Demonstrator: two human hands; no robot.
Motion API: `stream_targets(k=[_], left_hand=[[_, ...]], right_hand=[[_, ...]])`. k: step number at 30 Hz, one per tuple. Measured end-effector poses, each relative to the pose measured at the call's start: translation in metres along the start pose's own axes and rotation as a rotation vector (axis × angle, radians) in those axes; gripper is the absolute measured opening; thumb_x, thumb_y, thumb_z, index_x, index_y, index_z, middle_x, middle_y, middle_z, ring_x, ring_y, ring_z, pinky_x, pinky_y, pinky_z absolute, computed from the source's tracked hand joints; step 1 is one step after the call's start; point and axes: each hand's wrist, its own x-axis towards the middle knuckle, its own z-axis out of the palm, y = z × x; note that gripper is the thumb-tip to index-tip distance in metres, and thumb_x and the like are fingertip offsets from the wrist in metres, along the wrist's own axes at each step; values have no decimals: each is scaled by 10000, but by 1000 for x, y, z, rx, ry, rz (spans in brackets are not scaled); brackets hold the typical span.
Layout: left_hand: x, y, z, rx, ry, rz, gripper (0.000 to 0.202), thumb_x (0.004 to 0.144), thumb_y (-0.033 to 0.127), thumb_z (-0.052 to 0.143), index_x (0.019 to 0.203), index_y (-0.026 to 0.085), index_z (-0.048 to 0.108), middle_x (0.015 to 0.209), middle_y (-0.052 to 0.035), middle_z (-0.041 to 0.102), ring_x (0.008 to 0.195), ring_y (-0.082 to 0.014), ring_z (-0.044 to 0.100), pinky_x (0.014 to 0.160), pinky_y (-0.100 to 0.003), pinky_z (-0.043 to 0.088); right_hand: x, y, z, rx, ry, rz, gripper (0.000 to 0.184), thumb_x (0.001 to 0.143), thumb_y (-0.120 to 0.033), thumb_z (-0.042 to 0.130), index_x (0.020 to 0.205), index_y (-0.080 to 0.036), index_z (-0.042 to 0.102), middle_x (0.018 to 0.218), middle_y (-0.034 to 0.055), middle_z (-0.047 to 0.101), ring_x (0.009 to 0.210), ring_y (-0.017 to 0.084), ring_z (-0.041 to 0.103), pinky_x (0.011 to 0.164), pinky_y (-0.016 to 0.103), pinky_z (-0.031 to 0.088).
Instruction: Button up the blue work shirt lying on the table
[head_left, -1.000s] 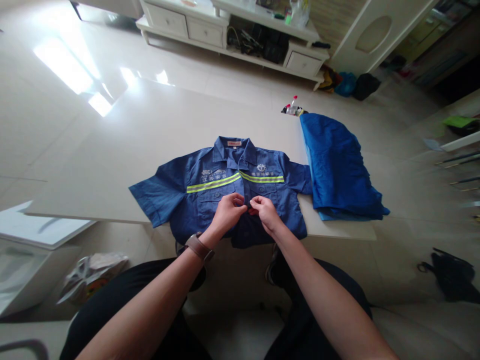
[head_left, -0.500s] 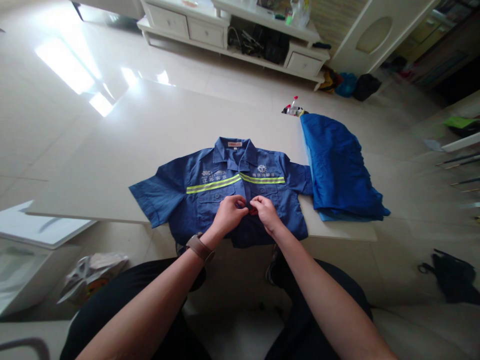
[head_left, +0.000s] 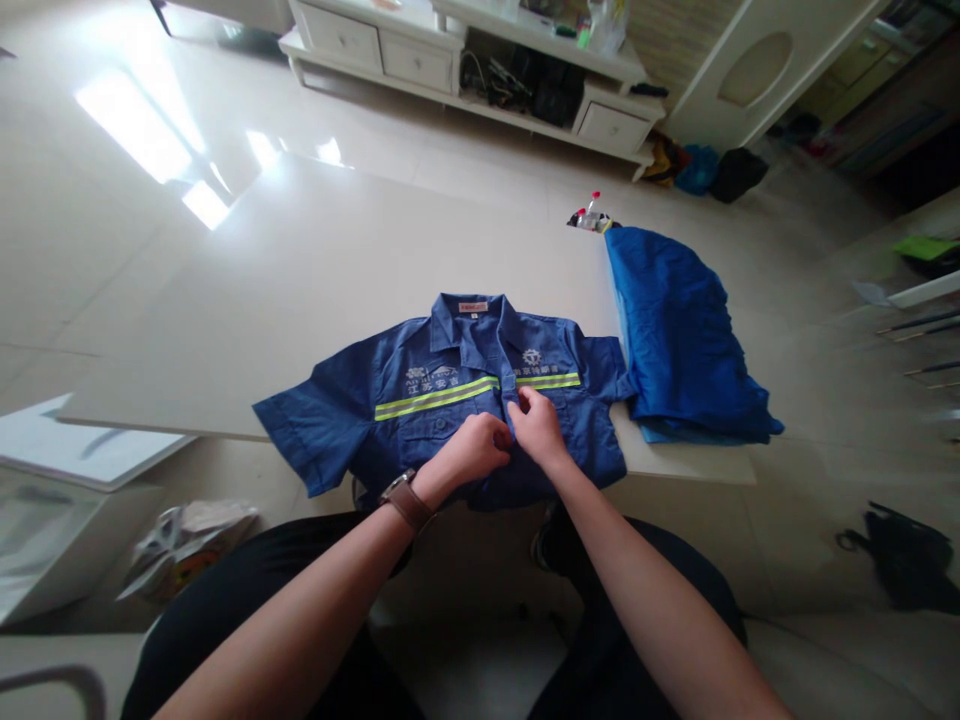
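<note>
A blue short-sleeved work shirt (head_left: 420,440) lies face up on the pale table, collar pointing away from me, its lower part hanging over the near edge. A yellow and silver reflective stripe crosses its chest. My left hand (head_left: 476,447), with a watch on the wrist, pinches the shirt's front placket below the stripe. Close beside it, my right hand (head_left: 536,425) is closed on the placket edge slightly higher up. The fingertips partly hide the cloth between them, so I cannot see a button there.
Folded bright blue cloth (head_left: 675,340) lies at the table's right end, touching the shirt's sleeve. Clear bottles with red caps (head_left: 592,212) stand behind it. A white cabinet (head_left: 420,65) is across the floor; a plastic bag (head_left: 195,545) sits low left.
The shirt has been drawn toward me and its placket shifted right. My right hand has moved up along the placket; my left hand has moved slightly lower and to the right.
</note>
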Motion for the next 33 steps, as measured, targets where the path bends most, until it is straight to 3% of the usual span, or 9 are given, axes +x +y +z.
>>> stream_targets(k=[12,16,20,26,33], left_hand=[[7,-6,-12,-81,-34,-71,116,697,162,687,787,178,759,712,-21,707,635,-171,618,580,-243,393],[17,-12,-15,-116,166,-147,53,771,141,645,779,161,693,694,-18,677,632,-155,601,590,-232,375],[28,-19,-14,-186,396,-226,102,848,153,666,938,172,622,685,12,637,600,-140,573,594,-225,342],[42,-21,-5,-133,478,-236,115,889,243,712,952,195,628,734,3,637,666,-159,571,642,-236,342],[51,-29,3,65,457,-222,67,909,118,605,902,183,617,928,-72,698,873,-206,635,764,-275,422]], right_hand=[[0,4,-5,13,31,-53,232,889,-365,558,731,-205,615,721,58,685,677,203,597,654,299,410],[1,1,-7,29,18,-54,248,881,-382,562,717,-202,609,718,60,685,675,207,599,666,308,420],[0,-2,-9,56,3,-41,249,868,-394,558,738,-194,628,766,84,716,708,224,625,696,322,438],[2,-2,-9,43,-16,-36,253,866,-399,563,758,-192,661,803,94,737,734,231,635,716,325,446],[1,-5,-11,63,-12,-38,237,850,-402,572,756,-203,661,767,80,724,706,227,620,696,319,429]])
